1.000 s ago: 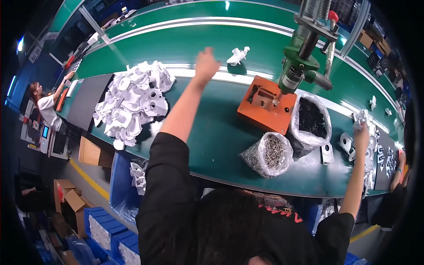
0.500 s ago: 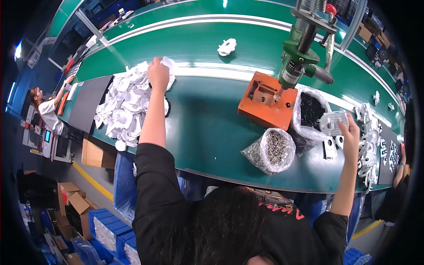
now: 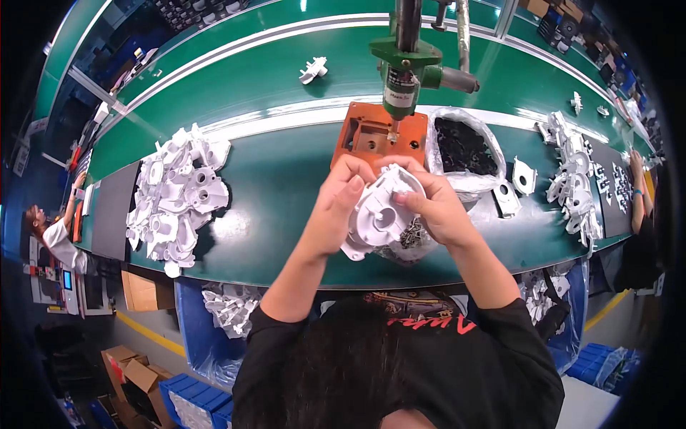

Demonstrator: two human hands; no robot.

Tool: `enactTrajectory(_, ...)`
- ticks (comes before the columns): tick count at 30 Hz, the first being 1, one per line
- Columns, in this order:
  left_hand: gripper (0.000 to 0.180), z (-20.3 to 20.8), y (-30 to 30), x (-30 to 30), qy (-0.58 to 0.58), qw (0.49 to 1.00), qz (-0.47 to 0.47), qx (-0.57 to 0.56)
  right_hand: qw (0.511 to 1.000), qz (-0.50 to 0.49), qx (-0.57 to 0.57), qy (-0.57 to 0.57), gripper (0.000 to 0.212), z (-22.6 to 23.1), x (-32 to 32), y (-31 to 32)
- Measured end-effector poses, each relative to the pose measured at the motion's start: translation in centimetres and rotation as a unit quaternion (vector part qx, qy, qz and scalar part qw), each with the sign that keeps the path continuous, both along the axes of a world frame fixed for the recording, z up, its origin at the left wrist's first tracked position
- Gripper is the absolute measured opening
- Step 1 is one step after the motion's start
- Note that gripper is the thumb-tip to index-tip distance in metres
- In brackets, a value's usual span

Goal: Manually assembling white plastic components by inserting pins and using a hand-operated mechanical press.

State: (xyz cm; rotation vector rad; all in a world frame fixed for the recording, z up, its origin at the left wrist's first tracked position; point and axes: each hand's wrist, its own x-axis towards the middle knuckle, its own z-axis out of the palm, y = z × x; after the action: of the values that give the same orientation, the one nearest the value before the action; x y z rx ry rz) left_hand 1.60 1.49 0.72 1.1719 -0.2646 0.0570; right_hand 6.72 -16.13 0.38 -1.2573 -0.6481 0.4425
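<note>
Orange block (image 3: 379, 132) partly behind fingers (image 3: 349, 171), bag (image 3: 473, 183) alongside

A dark green tabletop (image 3: 275, 247) spans left to right, shiny with reflected light. Beyond its pale rail (image 3: 275, 123) lies a brighter green surface (image 3: 243, 89). Metal posts (image 3: 506, 18) stand far left and far right. Near left, a yellow line (image 3: 151, 334) crosses the grey floor (image 3: 158, 322) by cardboard boxes (image 3: 146, 379).
</note>
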Motion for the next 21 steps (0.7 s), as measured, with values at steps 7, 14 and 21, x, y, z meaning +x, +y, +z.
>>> enactTrajectory(7, 0.040, -1.4, -2.7, 0.1, 0.016, 0.998, -0.021, -0.056, 0.984, 0.005, 0.052, 0.172, 0.033, -1.7, -0.9, -1.7)
enactTrajectory(14, 0.038, -1.2, -3.5, 0.2, 0.100, 0.977, -0.069, -0.173, 0.988, -0.037, 0.051, 0.144, 0.035, -3.1, -1.2, -2.7)
enactTrajectory(21, 0.048, -3.6, -3.7, -1.1, 0.119, 0.894, -0.064, -0.427, 0.939, -0.105, 0.225, 0.237, 0.033, -3.2, -1.1, -2.0)
